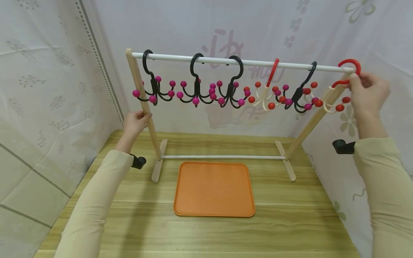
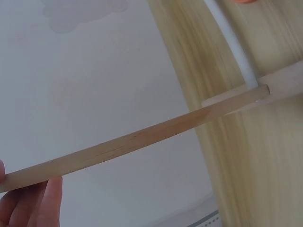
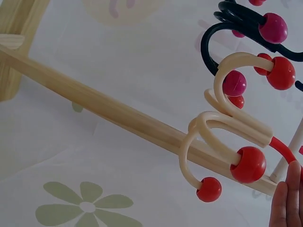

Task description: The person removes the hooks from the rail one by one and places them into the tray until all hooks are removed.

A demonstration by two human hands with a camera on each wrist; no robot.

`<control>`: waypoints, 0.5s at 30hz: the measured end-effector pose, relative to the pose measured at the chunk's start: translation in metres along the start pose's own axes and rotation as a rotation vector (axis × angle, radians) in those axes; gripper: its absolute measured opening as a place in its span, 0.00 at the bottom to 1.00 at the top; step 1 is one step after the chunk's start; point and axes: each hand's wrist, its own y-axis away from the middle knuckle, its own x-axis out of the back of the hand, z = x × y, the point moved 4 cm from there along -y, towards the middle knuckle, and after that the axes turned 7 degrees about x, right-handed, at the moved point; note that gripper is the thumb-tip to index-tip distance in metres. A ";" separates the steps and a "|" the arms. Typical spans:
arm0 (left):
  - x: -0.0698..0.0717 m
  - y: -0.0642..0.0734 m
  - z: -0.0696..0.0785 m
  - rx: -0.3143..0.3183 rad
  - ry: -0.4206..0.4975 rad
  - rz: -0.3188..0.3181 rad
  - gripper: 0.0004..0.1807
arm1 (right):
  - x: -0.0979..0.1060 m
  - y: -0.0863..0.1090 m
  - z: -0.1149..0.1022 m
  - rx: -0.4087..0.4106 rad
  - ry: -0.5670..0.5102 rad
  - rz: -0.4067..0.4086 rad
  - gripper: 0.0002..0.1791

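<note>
On the left, my left hand (image 1: 135,123) grips the left wooden post (image 1: 153,134) of a hanging rack, fingers and thumb on either side of it; the left wrist view shows the same post (image 2: 132,142). At the rack's right end, my right hand (image 1: 371,91) pinches the red hook (image 1: 350,61) of a cream multi-arm hanger (image 1: 327,101) tipped with red balls. That hook arches over the end of the white rail (image 1: 290,65); whether its weight rests there, I cannot tell. In the right wrist view, the cream arms (image 3: 236,124) hang beside fingertips (image 3: 280,203).
Along the rail hang black hangers (image 1: 197,87) with magenta balls, another red-hooked cream hanger (image 1: 265,95) and a tilted dark one (image 1: 297,95). An orange tray (image 1: 214,190) lies on the wooden table (image 1: 290,215), in front of the lower bar (image 1: 222,157). Patterned curtains surround the table.
</note>
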 end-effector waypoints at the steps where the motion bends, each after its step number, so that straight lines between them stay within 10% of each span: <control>1: 0.000 0.000 0.000 0.001 0.001 -0.001 0.23 | 0.000 0.001 -0.001 0.010 0.000 0.004 0.11; 15: 0.000 0.000 0.000 0.012 0.022 -0.013 0.22 | 0.010 0.022 0.009 0.144 0.122 0.051 0.11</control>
